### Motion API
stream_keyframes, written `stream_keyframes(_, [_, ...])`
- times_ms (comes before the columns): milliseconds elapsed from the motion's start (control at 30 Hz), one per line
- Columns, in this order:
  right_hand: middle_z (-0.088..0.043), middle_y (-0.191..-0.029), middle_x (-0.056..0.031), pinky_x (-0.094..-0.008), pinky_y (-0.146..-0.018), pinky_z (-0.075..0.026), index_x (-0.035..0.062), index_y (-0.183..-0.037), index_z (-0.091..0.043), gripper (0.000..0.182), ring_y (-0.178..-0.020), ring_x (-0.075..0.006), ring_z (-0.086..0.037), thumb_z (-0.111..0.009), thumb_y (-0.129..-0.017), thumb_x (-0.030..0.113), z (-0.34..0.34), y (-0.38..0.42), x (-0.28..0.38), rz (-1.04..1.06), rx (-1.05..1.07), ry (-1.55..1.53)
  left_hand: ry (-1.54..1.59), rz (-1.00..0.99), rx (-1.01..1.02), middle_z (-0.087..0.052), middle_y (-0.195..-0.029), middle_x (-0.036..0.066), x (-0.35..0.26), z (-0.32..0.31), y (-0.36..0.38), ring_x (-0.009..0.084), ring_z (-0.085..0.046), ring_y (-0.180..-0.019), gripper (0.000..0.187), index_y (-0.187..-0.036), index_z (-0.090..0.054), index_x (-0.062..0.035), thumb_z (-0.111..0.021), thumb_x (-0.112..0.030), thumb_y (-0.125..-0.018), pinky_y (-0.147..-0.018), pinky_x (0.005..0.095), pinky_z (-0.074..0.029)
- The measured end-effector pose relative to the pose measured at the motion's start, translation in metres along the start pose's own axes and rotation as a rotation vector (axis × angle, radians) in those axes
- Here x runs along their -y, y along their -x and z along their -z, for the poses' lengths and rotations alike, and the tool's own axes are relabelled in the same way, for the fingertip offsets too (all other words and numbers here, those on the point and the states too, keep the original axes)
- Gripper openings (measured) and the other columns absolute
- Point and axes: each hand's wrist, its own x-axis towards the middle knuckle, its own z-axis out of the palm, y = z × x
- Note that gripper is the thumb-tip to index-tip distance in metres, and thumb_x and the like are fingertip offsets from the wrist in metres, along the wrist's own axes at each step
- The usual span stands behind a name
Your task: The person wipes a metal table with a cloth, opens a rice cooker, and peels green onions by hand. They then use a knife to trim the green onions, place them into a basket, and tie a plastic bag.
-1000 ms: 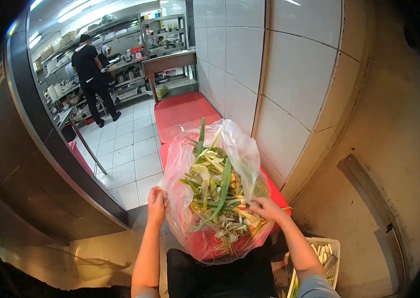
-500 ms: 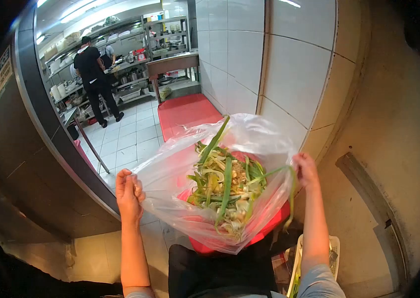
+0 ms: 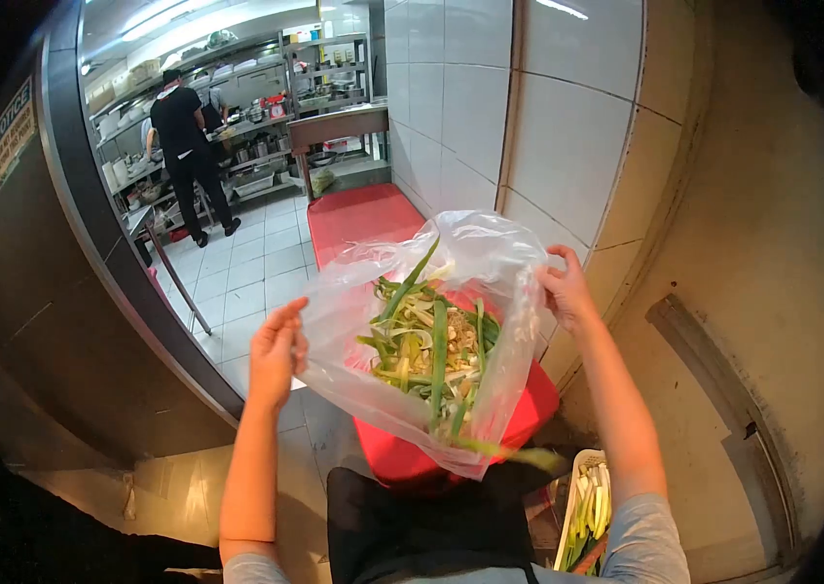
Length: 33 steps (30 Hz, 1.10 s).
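Observation:
A clear plastic bag (image 3: 334, 292) lies wide open on a red surface in front of me. Inside are vegetable scraps (image 3: 417, 341), with long green leaves, pale stalks and roots; one leaf hangs over the bag's near right edge. My left hand (image 3: 278, 352) pinches the bag's left edge, fingers pressed together. The right edge is pinched between the thumb and fingers of my right hand (image 3: 566, 287).
The red bench top (image 3: 363, 219) stretches away along a tiled wall (image 3: 558, 136). A pale basket of green-and-white stalks (image 3: 587, 506) stands low at my right. A person in black (image 3: 183, 146) stands by kitchen shelves (image 3: 329, 73), another partly hidden beyond. A dark panel is at left.
My hands have come closer together, the right moving left and up, the left moving slightly right. The bag's opening has narrowed, and the leaf over its right side now hangs at the near edge.

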Motion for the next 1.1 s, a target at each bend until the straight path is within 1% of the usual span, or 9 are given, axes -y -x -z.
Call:
stream_keyframes(300, [-0.059, -0.085, -0.0070, -0.0246, -0.064, -0.049, -0.0017, -0.104, -0.053, 0.026, -0.072, -0.0144, -0.059, -0.050, -0.079, -0.003, 0.075, -0.018, 0.060, 0.280, -0.176, -0.351, 0.024, -0.216, -0.323, -0.044, -0.069, -0.006, -0.050, 0.059, -0.004, 0.0012, -0.033, -0.049, 0.029, -0.118, -0.054, -0.0040, -0.043, -0.009, -0.092, -0.040, 0.0158, -0.024])
stream_keyframes(467, [-0.056, -0.079, -0.0036, -0.0196, -0.054, -0.046, -0.0022, -0.104, -0.054, 0.026, -0.065, -0.0097, -0.055, -0.048, -0.079, -0.002, 0.177, -0.004, 0.011, 0.025, -0.130, -0.118, -0.222, 0.092, -0.322, -0.046, -0.071, -0.005, -0.013, 0.092, -0.008, 0.0038, -0.036, -0.048, 0.029, -0.114, -0.057, -0.0030, -0.043, -0.012, -0.091, -0.041, 0.0192, -0.028])
stream_keyframes(667, [-0.057, -0.081, -0.0031, -0.0180, -0.052, -0.045, -0.0012, -0.107, -0.055, 0.027, -0.065, -0.0078, -0.054, -0.048, -0.081, 0.001, 0.186, -0.006, 0.135, 0.412, -0.306, -0.199, -0.261, -0.387, -0.295, -0.059, -0.080, 0.000, -0.105, 0.091, -0.074, 0.0060, -0.046, -0.060, 0.030, -0.114, -0.057, 0.0013, -0.044, -0.011, -0.089, -0.054, 0.0192, -0.036])
stream_keyframes(800, [-0.059, -0.090, -0.0057, -0.0192, -0.058, -0.047, -0.0011, -0.109, -0.054, 0.027, -0.071, -0.0097, -0.055, -0.044, -0.084, 0.000, 0.171, 0.004, 0.128, 0.457, -0.403, -0.155, -0.245, -0.443, -0.308, -0.062, -0.104, 0.009, -0.110, 0.075, -0.060, 0.0118, -0.052, -0.084, 0.034, -0.111, -0.058, 0.0017, -0.040, -0.008, -0.085, -0.075, 0.0209, -0.039])
stream_keyframes(867, [-0.059, -0.095, -0.0073, -0.0203, -0.061, -0.047, -0.0012, -0.109, -0.053, 0.027, -0.075, -0.0112, -0.055, -0.042, -0.085, 0.000, 0.181, 0.024, 0.088, 0.255, -0.328, -0.083, -0.444, -0.222, -0.189, -0.061, -0.099, 0.008, -0.068, 0.094, -0.041, 0.0108, -0.053, -0.075, 0.036, -0.106, -0.062, 0.0009, -0.039, -0.011, -0.081, -0.068, 0.0218, -0.042])
stream_keyframes(933, [-0.058, -0.097, -0.0075, -0.0235, -0.061, -0.047, -0.0013, -0.109, -0.053, 0.027, -0.078, -0.0125, -0.055, -0.042, -0.085, 0.002, 0.208, 0.045, 0.072, 0.226, -0.509, -0.226, -0.585, -0.039, -0.115, -0.048, -0.079, 0.002, -0.053, 0.094, 0.006, 0.0068, -0.042, -0.045, 0.036, -0.105, -0.062, -0.0014, -0.037, -0.005, -0.079, -0.037, 0.0199, -0.037])
stream_keyframes(1000, [-0.059, -0.096, -0.0066, -0.0273, -0.066, -0.047, 0.0015, -0.111, -0.053, 0.028, -0.081, -0.0135, -0.056, -0.042, -0.087, 0.007, 0.281, 0.056, 0.036, 0.264, -0.278, -0.161, -0.533, 0.108, -0.020, -0.048, -0.082, 0.002, -0.039, 0.098, 0.043, 0.0081, -0.046, -0.044, 0.045, -0.109, -0.059, -0.0016, -0.034, 0.005, -0.072, -0.038, 0.0203, -0.042])
stream_keyframes(1033, [-0.058, -0.097, -0.0065, -0.0282, -0.070, -0.047, 0.0027, -0.113, -0.053, 0.029, -0.084, -0.0145, -0.056, -0.042, -0.087, 0.008, 0.268, 0.062, 0.033, 0.169, -0.362, -0.031, -0.526, 0.280, -0.004, -0.050, -0.088, 0.004, -0.038, 0.092, 0.058, 0.0091, -0.047, -0.045, 0.049, -0.111, -0.058, -0.0050, -0.036, 0.007, -0.070, -0.039, 0.0205, -0.043])
stream_keyframes(1100, [-0.057, -0.100, -0.0062, -0.0300, -0.077, -0.046, 0.0050, -0.117, -0.052, 0.030, -0.090, -0.0166, -0.056, -0.041, -0.089, 0.011, 0.217, 0.075, 0.031, -0.030, -0.519, 0.238, -0.760, 0.186, 0.130, -0.048, -0.109, 0.010, -0.005, 0.112, 0.067, 0.0141, -0.053, -0.069, 0.051, -0.114, -0.056, -0.0071, -0.039, 0.007, -0.069, -0.062, 0.0248, -0.047])
